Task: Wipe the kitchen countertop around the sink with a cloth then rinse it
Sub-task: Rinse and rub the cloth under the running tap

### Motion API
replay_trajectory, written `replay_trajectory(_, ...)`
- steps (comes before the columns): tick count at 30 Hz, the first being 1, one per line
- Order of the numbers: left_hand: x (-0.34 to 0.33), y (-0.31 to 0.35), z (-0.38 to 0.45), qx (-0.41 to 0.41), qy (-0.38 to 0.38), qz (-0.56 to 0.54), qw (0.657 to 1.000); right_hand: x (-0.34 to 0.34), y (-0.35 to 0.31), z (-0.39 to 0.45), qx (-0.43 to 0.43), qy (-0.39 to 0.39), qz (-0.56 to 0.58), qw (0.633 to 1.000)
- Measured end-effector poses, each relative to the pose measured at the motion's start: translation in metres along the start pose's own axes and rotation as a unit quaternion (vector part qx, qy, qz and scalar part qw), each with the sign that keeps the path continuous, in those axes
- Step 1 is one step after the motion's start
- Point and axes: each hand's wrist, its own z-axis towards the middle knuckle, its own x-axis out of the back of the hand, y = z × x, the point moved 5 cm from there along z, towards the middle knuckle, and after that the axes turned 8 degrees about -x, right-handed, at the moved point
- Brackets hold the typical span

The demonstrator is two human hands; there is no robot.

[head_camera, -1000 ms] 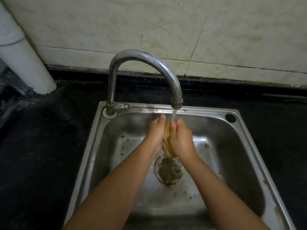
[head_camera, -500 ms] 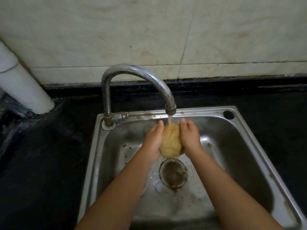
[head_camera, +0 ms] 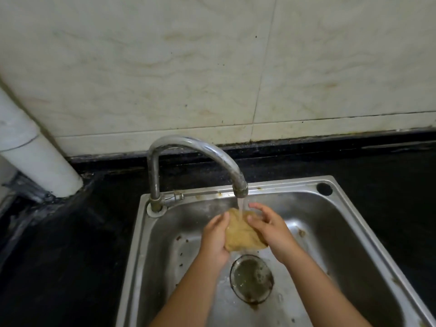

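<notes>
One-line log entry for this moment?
phase: rinse | cloth: under tap stream | left hand: holds cloth | right hand: holds cloth | sink: water running

Cloth (head_camera: 240, 234) between hands, over sink (head_camera: 349, 227)
</notes>
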Motion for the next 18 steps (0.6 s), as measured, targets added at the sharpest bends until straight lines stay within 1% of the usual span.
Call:
replay_trajectory(2, -0.009, 0.01, -0.002, -0.012, -0.056, 0.034, 0.998, -0.006, 0.006, 0.0, -0.035, -0.034, 0.0, 0.999)
replay_trajectory(3, -0.011, 0.014, -0.001, -0.013, -0.07, 0.063, 0.996, -0.008, 0.007, -0.002, -0.035, -0.039, -0.024, 0.998)
replay_trajectory(4, -0.012, 0.018, 0.0, -0.012, -0.071, 0.096, 0.993, -0.008, 0.007, -0.001, -0.022, -0.027, -0.063, 0.997)
replay_trajectory(5, -0.011, 0.021, 0.002, -0.01, -0.06, 0.131, 0.99, -0.006, 0.005, 0.0, -0.007, 0.002, -0.099, 0.995)
replay_trajectory(6, -0.007, 0.022, 0.003, -0.008, -0.047, 0.158, 0.986, -0.002, 0.002, 0.001, 0.012, 0.043, -0.122, 0.991)
replay_trajectory(7, -0.003, 0.021, 0.003, -0.002, -0.038, 0.172, 0.984, 0.001, -0.001, 0.002, 0.027, 0.081, -0.122, 0.989)
replay_trajectory(8, 0.001, 0.016, 0.001, 0.013, -0.039, 0.168, 0.985, 0.003, -0.004, 0.003, 0.036, 0.105, -0.101, 0.989)
replay_trajectory(9, 0.004, 0.009, -0.003, 0.04, -0.049, 0.153, 0.986, 0.003, -0.006, 0.004, 0.04, 0.11, -0.07, 0.991)
replay_trajectory(11, 0.007, -0.007, -0.012, 0.104, -0.065, 0.095, 0.988, -0.002, -0.008, 0.006, 0.029, 0.089, -0.011, 0.996)
replay_trajectory(12, 0.006, -0.012, -0.014, 0.126, -0.065, 0.05, 0.989, -0.003, -0.007, 0.007, 0.019, 0.079, 0.003, 0.997)
replay_trajectory(13, 0.002, -0.014, -0.015, 0.13, -0.063, 0.001, 0.989, -0.003, -0.006, 0.006, 0.013, 0.073, 0.007, 0.997)
replay_trajectory(14, -0.002, -0.013, -0.015, 0.116, -0.054, -0.033, 0.991, -0.002, -0.006, 0.004, 0.014, 0.073, -0.006, 0.997)
replay_trajectory(15, -0.005, -0.012, -0.011, 0.087, -0.028, -0.043, 0.995, 0.0, -0.007, 0.001, 0.026, 0.078, -0.033, 0.996)
replay_trajectory(16, -0.006, -0.01, -0.009, 0.049, 0.008, -0.031, 0.998, 0.003, -0.008, -0.002, 0.043, 0.083, -0.071, 0.993)
replay_trajectory(18, -0.004, -0.006, -0.003, -0.029, 0.074, 0.032, 0.996, 0.009, -0.006, -0.008, 0.079, 0.077, -0.186, 0.976)
